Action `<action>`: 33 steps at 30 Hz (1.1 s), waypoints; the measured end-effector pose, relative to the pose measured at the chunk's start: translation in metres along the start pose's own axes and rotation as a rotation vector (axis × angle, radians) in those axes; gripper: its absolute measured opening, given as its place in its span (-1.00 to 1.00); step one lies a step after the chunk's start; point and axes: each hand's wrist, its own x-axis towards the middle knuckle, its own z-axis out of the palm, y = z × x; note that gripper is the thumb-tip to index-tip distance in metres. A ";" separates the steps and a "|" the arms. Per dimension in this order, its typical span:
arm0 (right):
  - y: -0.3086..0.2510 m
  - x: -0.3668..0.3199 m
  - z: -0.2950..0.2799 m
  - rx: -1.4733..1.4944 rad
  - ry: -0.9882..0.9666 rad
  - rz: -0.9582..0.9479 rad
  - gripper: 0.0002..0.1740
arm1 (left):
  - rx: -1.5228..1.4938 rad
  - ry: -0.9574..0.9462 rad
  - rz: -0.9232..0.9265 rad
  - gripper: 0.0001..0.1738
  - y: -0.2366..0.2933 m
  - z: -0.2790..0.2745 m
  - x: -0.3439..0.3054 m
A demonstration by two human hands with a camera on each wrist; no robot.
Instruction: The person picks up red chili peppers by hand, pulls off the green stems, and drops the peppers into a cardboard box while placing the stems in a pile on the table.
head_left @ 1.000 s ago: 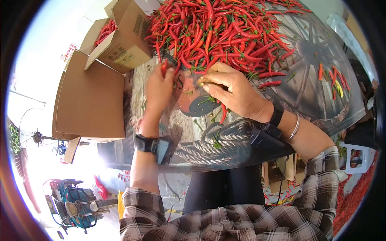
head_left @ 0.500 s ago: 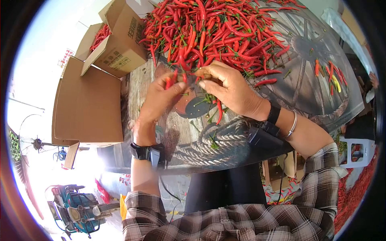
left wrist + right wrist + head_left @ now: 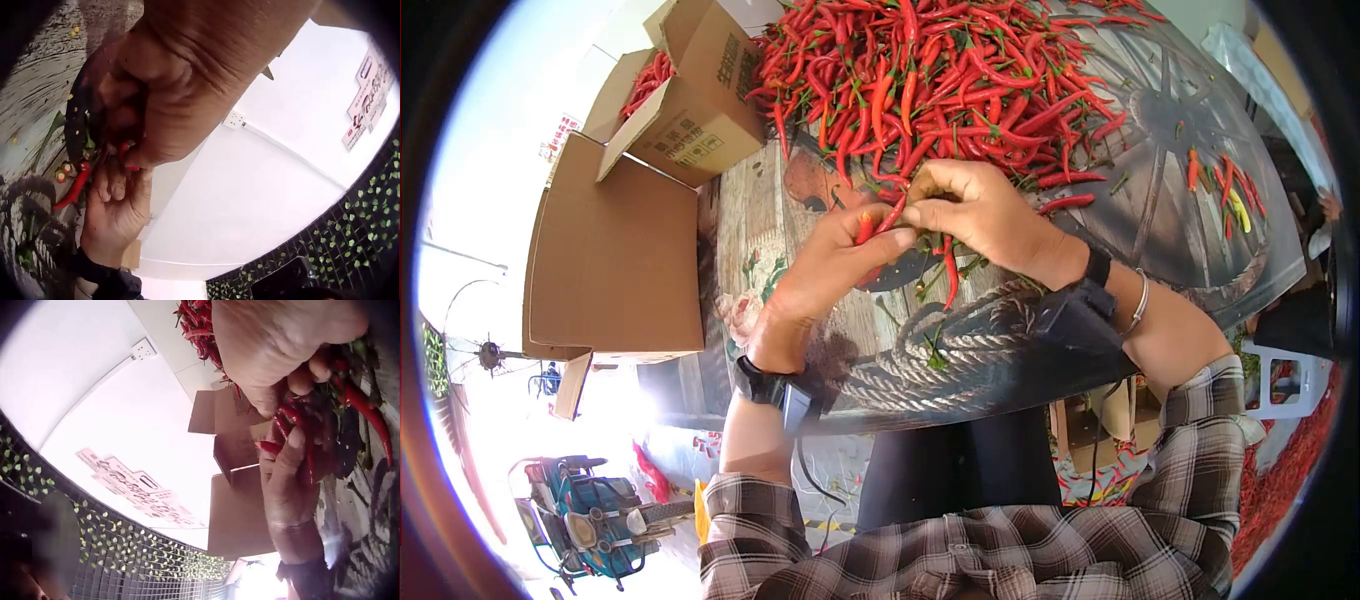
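Observation:
My left hand (image 3: pixel 830 260) holds several red chilies, with one chili (image 3: pixel 891 214) slanting up between thumb and fingers and a second (image 3: pixel 864 229) beside it. My right hand (image 3: pixel 985 212) meets it at the upper end of the slanting chili, thumb and forefinger pinching there. In the right wrist view, chili tips (image 3: pixel 269 447) poke out past the left thumb. The pinched end is hidden behind fingers in the left wrist view. Below the right hand lies a loose chili (image 3: pixel 951 278) among green stems (image 3: pixel 936 352). Beyond both hands spreads a big pile of red chilies (image 3: pixel 940 90).
At left stand an open cardboard box (image 3: pixel 700 120) with red chilies (image 3: pixel 647 82) inside and a second brown carton (image 3: pixel 615 255). A small group of chilies, one yellow (image 3: pixel 1239 210), lies at the table's right. The printed tablecloth (image 3: pixel 900 375) ends just before my body.
My left hand has moved right and now meets the right hand, which has stayed nearly in place. The slanting chili now spans between the two hands.

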 end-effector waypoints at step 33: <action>-0.005 0.011 -0.021 -0.555 0.263 -0.458 -0.86 | 0.869 0.453 0.355 -0.69 -0.016 0.007 0.020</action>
